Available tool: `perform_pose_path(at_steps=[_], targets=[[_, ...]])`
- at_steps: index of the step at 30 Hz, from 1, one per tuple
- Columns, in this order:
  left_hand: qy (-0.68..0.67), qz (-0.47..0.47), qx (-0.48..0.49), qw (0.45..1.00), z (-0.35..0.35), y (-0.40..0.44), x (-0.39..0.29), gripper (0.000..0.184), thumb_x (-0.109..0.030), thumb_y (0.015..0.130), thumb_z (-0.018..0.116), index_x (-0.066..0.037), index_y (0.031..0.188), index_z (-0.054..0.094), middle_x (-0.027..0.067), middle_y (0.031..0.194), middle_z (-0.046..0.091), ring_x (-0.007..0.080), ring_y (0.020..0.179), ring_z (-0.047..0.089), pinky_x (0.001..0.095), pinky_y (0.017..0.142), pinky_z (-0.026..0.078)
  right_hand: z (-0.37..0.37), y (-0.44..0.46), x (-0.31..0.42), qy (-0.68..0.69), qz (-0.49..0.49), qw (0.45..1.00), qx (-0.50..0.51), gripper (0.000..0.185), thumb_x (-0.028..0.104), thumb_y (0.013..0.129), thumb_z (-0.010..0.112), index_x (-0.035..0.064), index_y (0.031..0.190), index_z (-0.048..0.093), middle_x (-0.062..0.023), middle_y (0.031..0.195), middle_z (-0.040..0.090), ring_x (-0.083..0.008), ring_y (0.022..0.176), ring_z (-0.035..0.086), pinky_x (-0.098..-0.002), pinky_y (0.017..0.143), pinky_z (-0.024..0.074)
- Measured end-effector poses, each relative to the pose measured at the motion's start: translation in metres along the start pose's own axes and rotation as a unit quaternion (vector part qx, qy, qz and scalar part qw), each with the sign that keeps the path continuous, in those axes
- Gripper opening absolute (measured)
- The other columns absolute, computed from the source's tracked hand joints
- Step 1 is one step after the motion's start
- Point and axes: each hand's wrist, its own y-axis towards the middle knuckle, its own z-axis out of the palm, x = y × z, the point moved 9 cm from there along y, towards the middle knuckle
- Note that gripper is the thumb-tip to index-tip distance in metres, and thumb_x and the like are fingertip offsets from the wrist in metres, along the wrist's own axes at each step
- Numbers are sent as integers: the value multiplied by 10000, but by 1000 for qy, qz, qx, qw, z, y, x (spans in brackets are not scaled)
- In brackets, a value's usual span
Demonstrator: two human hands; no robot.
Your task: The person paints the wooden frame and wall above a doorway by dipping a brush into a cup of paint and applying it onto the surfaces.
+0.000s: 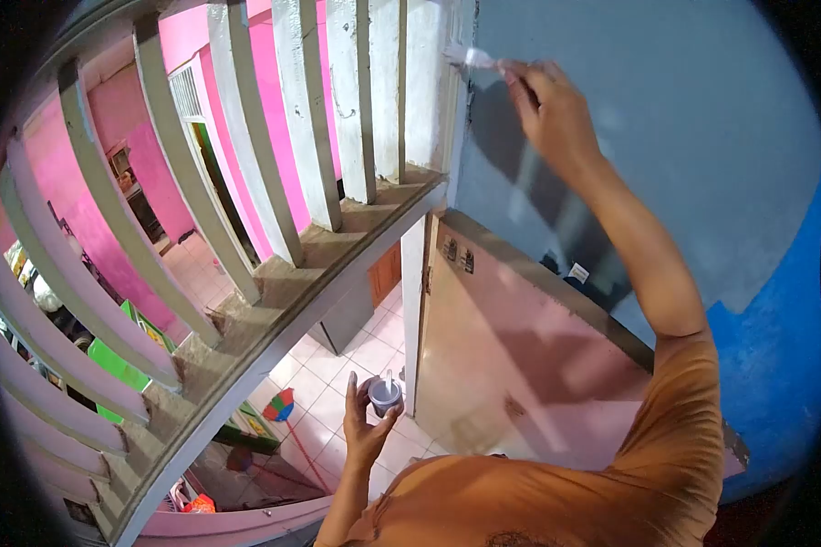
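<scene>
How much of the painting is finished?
Grey paint already covers most of the wall. The right hand has a brush near the white post, and the left hand holds a cup. Probably left: the bright blue patch, where there's no grey, and maybe the duller railing bars.
</scene>
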Motion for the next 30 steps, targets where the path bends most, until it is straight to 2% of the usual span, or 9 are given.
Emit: perform_pose_path(at_steps=[2,6,13,16,22,25,26,28,30], targets=[[-10,2,0,1000,-4,-3,4,1017,4,795,793,-44,1586,157,234,1395,501,289,1239,564,412,1071,466,-24,13,9,-44,-60,991,-110,246,197,979,598,43,1151,684,-204,953,634,-402,858,644,-494,762,525],[-8,9,-15,1000,-5,-5,4,1023,19,764,789,-28,1584,180,227,1346,572,269,1169,617,378,1037,481,-26,38,11,-71,-90,980,-161,247,178,981,585,30,1158,671,-220,976,645,-411,895,647,-494,790,532],[0,13,-19,1000,-10,-8,3,1037,-4,758,815,-29,1583,187,229,1357,568,274,1174,615,387,1031,484,2,13,19,-49,-36,998,-17,216,149,980,566,6,1112,659,-216,996,653,-400,956,645,-492,845,535],[13,12,-15,1000,-12,-10,5,1047,-8,755,826,-35,1584,187,228,1357,570,274,1175,616,387,1027,485,-16,36,20,-82,-72,990,-88,198,136,976,568,-4,1081,662,-205,980,643,-397,931,644,-504,837,528],[-15,15,-16,1000,-11,-10,4,1049,-6,755,829,-42,1585,189,228,1356,573,278,1201,607,394,1038,475,23,-10,45,-170,-204,964,11,199,116,930,587,-21,1059,654,-196,952,634,-386,921,649,-491,836,532],[-14,17,-19,1000,-13,-11,6,1049,-11,757,828,-45,1586,188,230,1362,571,282,1211,602,397,1049,465,27,-6,47,-160,-144,970,115,192,122,937,576,-19,1041,658,-194,951,640,-380,916,656,-478,843,539],[-13,18,-15,1000,-13,-12,7,1047,-15,758,827,-46,1587,187,232,1366,570,285,1215,600,399,1054,460,26,2,46,-158,-144,970,116,192,122,937,576,-19,1041,658,-194,951,640,-380,916,656,-478,843,539],[-1,14,-12,1000,-14,-12,3,1045,-19,760,825,-44,1587,187,236,1371,568,288,1219,598,400,1056,458,5,22,43,-183,-151,971,-10,142,125,936,614,9,1007,653,-163,884,610,-375,836,630,-475,750,529],[9,11,-7,1000,-13,-10,0,1042,-23,762,824,-43,1586,187,239,1375,566,290,1223,596,401,1058,457,12,13,44,-193,-171,966,13,128,108,925,622,8,1001,651,-158,883,608,-368,831,630,-464,747,531]])
